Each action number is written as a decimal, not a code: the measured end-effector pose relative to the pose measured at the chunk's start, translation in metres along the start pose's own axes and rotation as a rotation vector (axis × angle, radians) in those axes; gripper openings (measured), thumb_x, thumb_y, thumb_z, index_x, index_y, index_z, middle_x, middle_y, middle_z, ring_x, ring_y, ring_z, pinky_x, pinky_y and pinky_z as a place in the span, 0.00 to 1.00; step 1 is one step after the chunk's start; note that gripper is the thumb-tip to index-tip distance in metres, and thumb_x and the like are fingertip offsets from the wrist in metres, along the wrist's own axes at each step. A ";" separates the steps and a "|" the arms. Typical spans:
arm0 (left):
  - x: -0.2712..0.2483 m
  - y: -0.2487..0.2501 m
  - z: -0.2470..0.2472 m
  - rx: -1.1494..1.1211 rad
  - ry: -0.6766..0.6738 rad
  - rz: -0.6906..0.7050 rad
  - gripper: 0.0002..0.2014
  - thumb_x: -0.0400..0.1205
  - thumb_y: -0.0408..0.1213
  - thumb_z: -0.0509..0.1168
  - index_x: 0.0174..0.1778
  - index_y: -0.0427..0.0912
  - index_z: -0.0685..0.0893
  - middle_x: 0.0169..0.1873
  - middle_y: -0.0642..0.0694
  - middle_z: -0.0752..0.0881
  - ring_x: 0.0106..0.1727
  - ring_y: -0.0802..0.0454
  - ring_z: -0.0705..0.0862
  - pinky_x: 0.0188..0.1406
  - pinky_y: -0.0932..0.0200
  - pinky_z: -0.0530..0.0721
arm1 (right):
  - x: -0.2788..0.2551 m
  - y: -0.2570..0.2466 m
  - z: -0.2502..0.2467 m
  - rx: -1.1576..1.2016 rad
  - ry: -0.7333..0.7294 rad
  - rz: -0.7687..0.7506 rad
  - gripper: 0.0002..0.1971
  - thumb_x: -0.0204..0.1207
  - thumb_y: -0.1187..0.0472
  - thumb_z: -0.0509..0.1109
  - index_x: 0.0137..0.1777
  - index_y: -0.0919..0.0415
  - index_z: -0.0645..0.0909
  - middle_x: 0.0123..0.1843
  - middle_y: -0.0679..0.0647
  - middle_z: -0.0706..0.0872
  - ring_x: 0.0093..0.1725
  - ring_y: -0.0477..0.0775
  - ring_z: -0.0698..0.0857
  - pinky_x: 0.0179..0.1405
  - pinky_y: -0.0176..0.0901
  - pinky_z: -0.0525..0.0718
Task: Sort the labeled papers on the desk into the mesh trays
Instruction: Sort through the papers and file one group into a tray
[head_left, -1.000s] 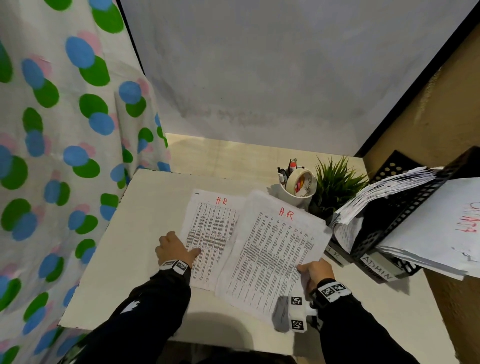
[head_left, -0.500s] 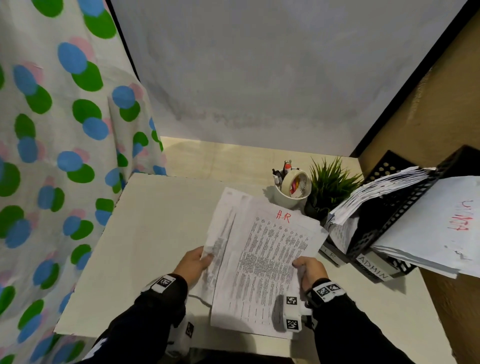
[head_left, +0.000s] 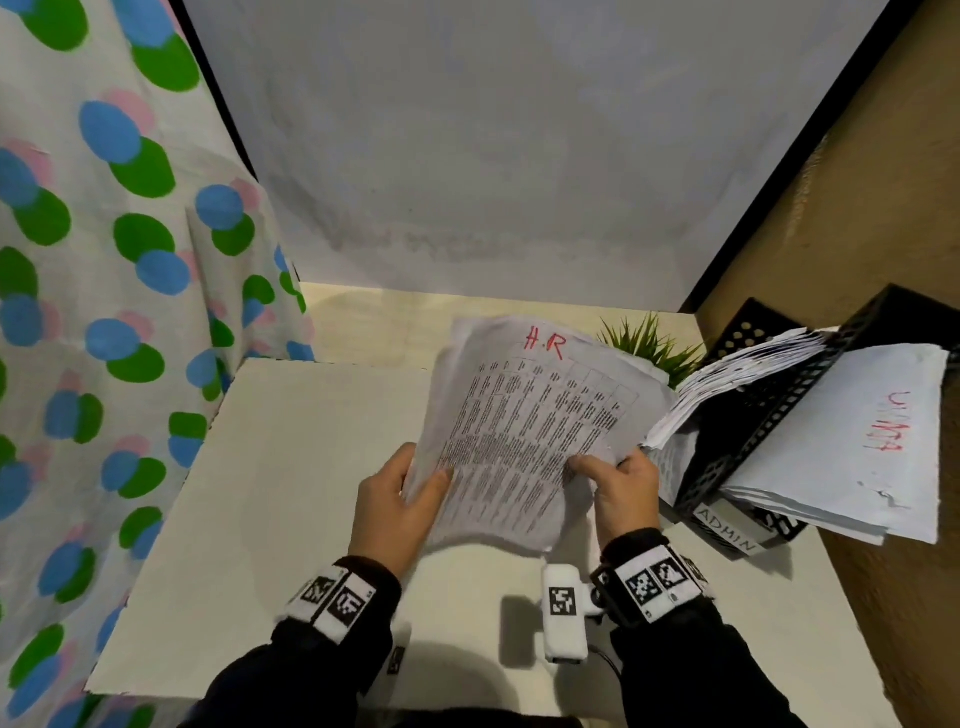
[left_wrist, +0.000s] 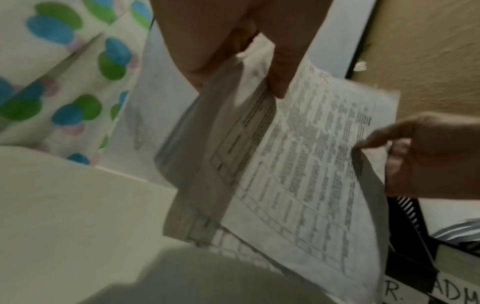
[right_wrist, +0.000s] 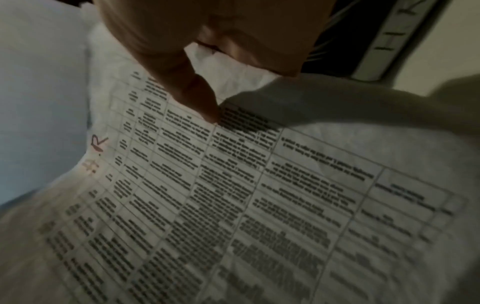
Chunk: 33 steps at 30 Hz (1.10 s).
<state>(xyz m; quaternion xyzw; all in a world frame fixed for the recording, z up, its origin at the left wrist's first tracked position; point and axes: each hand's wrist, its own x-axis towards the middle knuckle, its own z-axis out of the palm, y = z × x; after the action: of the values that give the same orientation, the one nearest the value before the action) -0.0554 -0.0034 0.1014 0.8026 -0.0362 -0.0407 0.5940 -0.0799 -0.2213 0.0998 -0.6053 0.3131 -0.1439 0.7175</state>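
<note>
A stack of printed sheets marked H.R in red (head_left: 524, 431) is lifted off the white desk (head_left: 291, 493), tilted up toward me. My left hand (head_left: 400, 499) pinches its lower left edge, thumb on the front (left_wrist: 279, 67). My right hand (head_left: 618, 488) pinches the lower right edge, thumb pressed on the print (right_wrist: 197, 98). The black mesh trays (head_left: 753, 431) stand at the right, tilted and full of papers, one tier labelled ADMIN (head_left: 727, 530). The HR stack (right_wrist: 233, 195) nearly touches the tray papers.
A green potted plant (head_left: 644, 343) peeks out behind the sheets. A dotted curtain (head_left: 104, 312) hangs at the left, a white wall behind, a tan wall (head_left: 857, 197) at the right. A loose sheet with red writing (head_left: 857, 441) hangs over the tray front.
The two HR sheets, spread side by side on the desk a second ago, were gathered into one stack and lifted up and rightward toward the trays; both hands rose with them.
</note>
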 end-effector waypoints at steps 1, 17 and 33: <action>-0.002 0.001 0.003 -0.006 0.029 0.000 0.04 0.78 0.36 0.70 0.45 0.50 0.84 0.35 0.47 0.90 0.37 0.54 0.87 0.36 0.57 0.85 | -0.002 -0.003 -0.001 0.015 -0.010 -0.026 0.15 0.67 0.82 0.69 0.45 0.62 0.81 0.40 0.49 0.90 0.43 0.47 0.88 0.37 0.31 0.86; 0.015 0.022 0.020 -0.028 0.159 -0.112 0.10 0.78 0.37 0.69 0.30 0.44 0.83 0.26 0.53 0.84 0.26 0.67 0.82 0.23 0.76 0.78 | 0.001 -0.042 -0.022 -0.255 0.052 -0.292 0.15 0.75 0.72 0.67 0.56 0.54 0.81 0.52 0.50 0.85 0.50 0.50 0.84 0.50 0.38 0.84; 0.085 0.180 0.094 0.584 -0.300 0.412 0.10 0.79 0.35 0.62 0.31 0.43 0.81 0.23 0.51 0.79 0.25 0.56 0.76 0.26 0.68 0.71 | 0.087 -0.077 -0.071 -0.703 0.284 0.186 0.17 0.77 0.62 0.65 0.58 0.76 0.76 0.55 0.70 0.81 0.57 0.70 0.81 0.49 0.48 0.75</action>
<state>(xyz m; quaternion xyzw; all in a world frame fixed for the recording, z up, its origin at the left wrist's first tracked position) 0.0172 -0.1546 0.2439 0.8991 -0.2932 -0.0253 0.3241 -0.0448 -0.3446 0.1449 -0.7574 0.4930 -0.0445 0.4257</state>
